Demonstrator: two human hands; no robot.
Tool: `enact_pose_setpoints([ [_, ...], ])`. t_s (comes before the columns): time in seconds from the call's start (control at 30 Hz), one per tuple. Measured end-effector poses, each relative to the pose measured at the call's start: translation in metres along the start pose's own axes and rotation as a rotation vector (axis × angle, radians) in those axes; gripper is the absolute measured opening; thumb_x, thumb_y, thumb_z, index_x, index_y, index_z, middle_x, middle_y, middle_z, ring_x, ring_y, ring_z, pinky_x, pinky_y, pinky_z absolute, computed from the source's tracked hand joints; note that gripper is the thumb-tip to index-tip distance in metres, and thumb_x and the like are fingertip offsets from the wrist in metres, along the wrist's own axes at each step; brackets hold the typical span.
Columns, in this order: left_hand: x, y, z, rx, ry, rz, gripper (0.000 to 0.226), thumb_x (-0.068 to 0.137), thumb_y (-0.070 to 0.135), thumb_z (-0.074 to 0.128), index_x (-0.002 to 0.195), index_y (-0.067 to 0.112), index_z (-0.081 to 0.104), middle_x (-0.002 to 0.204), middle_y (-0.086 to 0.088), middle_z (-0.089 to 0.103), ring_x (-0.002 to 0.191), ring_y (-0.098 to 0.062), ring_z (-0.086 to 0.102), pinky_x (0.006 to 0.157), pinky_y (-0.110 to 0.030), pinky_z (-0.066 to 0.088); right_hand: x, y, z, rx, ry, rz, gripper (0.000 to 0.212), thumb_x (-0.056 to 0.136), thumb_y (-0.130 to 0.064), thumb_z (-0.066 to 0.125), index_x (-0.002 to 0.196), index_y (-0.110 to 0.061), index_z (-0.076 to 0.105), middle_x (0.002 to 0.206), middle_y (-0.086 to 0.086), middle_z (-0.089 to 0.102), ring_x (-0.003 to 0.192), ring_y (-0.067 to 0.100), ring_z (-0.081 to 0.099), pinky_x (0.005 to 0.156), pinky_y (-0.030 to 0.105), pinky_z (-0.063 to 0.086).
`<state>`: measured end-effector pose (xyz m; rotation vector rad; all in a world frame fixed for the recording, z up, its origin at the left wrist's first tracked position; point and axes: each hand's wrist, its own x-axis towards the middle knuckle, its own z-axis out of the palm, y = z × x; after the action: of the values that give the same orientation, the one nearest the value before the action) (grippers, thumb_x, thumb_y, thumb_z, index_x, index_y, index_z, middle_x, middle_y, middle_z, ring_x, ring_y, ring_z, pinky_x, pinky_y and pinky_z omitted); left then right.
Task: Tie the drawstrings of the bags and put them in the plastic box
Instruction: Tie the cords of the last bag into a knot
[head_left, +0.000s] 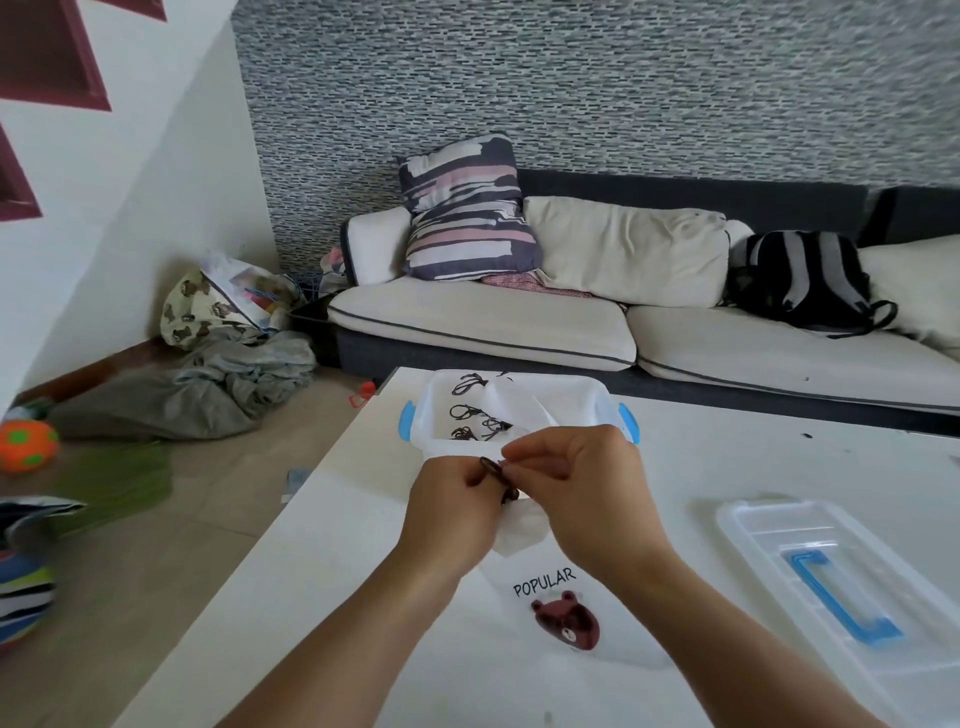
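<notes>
White fabric drawstring bag (524, 525) lies on the surface at the plastic box's (597, 400) 6 o'clock; both hands' fingers (511, 470) pinch its dark cord (491, 466), which could slip, loosening the knot.

wall (623, 78): grey brick pattern | sofa (483, 322): cream cushions, striped pillow (465, 208) placed on it | floor (130, 545): beige, clothes pile (208, 384) seen

Just beyond my hands (524, 486), the clear plastic box with blue side latches (621, 415) stands open-topped, so I can reach in from above over its near wall. To my right, the clear lid with a blue handle (831, 582) takes up that stretch of the white counter (332, 571); the left stretch lies bare.
</notes>
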<state>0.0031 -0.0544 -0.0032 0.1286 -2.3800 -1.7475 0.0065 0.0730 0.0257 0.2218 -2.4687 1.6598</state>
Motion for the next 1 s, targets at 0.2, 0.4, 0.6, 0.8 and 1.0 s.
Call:
enact_pose_setpoints([
  [0.2,0.007,-0.004,-0.007,-0.044,0.072,-0.073,0.021,0.088,0.002,0.053,0.073,-0.007,0.066,0.062,-0.007,0.056,0.061,-0.018,0.047,0.058,-0.027,0.034,0.0,-0.003,-0.001,-0.009,-0.202,-0.023,0.035,0.084,-0.003,0.074,0.116,-0.019,0.074,0.107,-0.012,0.076,0.098,-0.01,0.067,0.086,0.006,0.05],
  [0.4,0.004,0.002,-0.01,-0.07,-0.013,-0.069,0.031,0.089,0.001,0.05,0.058,0.003,0.056,0.053,0.002,0.048,0.053,-0.012,0.045,0.053,-0.019,0.036,0.002,0.001,-0.003,0.105,-0.079,-0.002,0.029,0.073,0.006,0.083,0.097,-0.011,0.079,0.086,-0.004,0.079,0.082,0.003,0.075,0.077,0.013,0.055],
  [0.6,0.002,0.003,-0.014,-0.115,-0.083,-0.028,0.031,0.092,0.008,0.054,0.062,0.006,0.063,0.061,0.0,0.05,0.058,-0.011,0.042,0.052,-0.016,0.032,0.004,0.001,-0.002,0.153,-0.003,0.018,0.02,0.076,0.006,0.08,0.087,-0.012,0.079,0.077,-0.004,0.078,0.074,0.006,0.075,0.07,0.012,0.054],
  [0.8,0.005,0.001,-0.02,-0.086,-0.174,0.066,0.027,0.1,0.019,0.058,0.084,0.006,0.075,0.072,0.0,0.058,0.067,-0.01,0.045,0.067,-0.027,0.036,0.005,0.002,0.001,0.365,0.106,0.163,0.025,0.069,-0.003,0.089,0.087,-0.013,0.074,0.079,0.004,0.077,0.072,0.024,0.076,0.071,0.032,0.06],
  [1.0,0.003,-0.001,-0.022,-0.039,-0.22,0.15,0.03,0.101,0.017,0.058,0.076,0.014,0.075,0.061,0.01,0.053,0.057,-0.004,0.042,0.057,-0.015,0.034,0.004,0.004,0.002,0.483,0.068,0.196,0.02,0.073,0.004,0.084,0.088,-0.003,0.072,0.077,0.015,0.076,0.067,0.025,0.071,0.069,0.03,0.06],
])
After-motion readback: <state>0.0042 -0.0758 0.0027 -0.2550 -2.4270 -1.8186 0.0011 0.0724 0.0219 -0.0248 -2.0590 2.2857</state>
